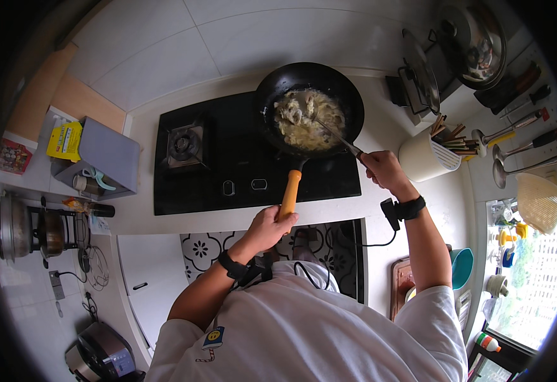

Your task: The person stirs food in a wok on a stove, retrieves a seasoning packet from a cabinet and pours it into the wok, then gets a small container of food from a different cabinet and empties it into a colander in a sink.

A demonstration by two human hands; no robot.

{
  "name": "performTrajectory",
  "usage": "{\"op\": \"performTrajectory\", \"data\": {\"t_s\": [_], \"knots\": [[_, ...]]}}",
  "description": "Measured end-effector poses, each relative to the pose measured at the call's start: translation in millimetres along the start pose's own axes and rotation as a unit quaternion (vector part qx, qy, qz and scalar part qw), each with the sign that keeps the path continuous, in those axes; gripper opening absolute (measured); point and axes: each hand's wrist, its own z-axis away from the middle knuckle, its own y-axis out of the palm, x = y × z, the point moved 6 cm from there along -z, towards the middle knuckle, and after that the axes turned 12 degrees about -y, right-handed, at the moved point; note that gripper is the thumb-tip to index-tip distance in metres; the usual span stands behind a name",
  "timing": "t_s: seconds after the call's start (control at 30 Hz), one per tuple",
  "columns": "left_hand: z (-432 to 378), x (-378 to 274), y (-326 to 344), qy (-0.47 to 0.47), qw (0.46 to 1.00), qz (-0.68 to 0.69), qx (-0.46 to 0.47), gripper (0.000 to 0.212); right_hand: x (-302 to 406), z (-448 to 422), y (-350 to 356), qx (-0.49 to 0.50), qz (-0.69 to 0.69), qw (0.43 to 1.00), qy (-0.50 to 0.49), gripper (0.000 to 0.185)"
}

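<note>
A black wok [278, 86] sits over the right side of the gas hob [221, 153]. Its orange handle [290, 193] points towards me, and my left hand [269, 227] is wrapped around the lower end. My right hand [386, 169] grips the dark handle of a metal spatula or ladle [338, 137], which slants down into the wok. The head of that utensil lies among the food and is partly hidden. Pale yellowish food [307, 119] in liquid covers the wok's bottom; I cannot tell exactly what it is.
Left of the wok is a bare burner [184, 143]. A cream utensil holder [421, 155] with chopsticks stands close to my right hand. Pot lids [421, 71] lean behind it, and ladles [500, 172] hang on the right wall. A grey box [106, 155] stands at the left.
</note>
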Motion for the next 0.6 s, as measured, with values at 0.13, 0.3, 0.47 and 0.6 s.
{"op": "performTrajectory", "data": {"t_s": [0.13, 0.3, 0.47, 0.6], "knots": [[-1.6, 0.3, 0.0, 0.008, 1.0, -0.011, 0.004, 0.035, 22.2, -0.3, -10.5, -0.089, 0.197, 0.964, -0.153, 0.032], [-2.1, 1.6, -0.8, 0.017, 1.0, -0.002, 0.006, 0.037, 64.4, 20.1, -11.7, -0.166, 0.347, 0.9, -0.204, 0.028], [-4.8, 4.6, -1.3, 0.021, 1.0, -0.012, 0.006, 0.041, 78.4, 32.6, -17.6, -0.194, 0.409, 0.866, -0.212, 0.025], [-4.3, 2.8, -1.7, 0.019, 1.0, -0.016, 0.003, 0.042, 81.6, 29.4, -31.2, -0.216, 0.461, 0.842, -0.178, 0.023]]}}
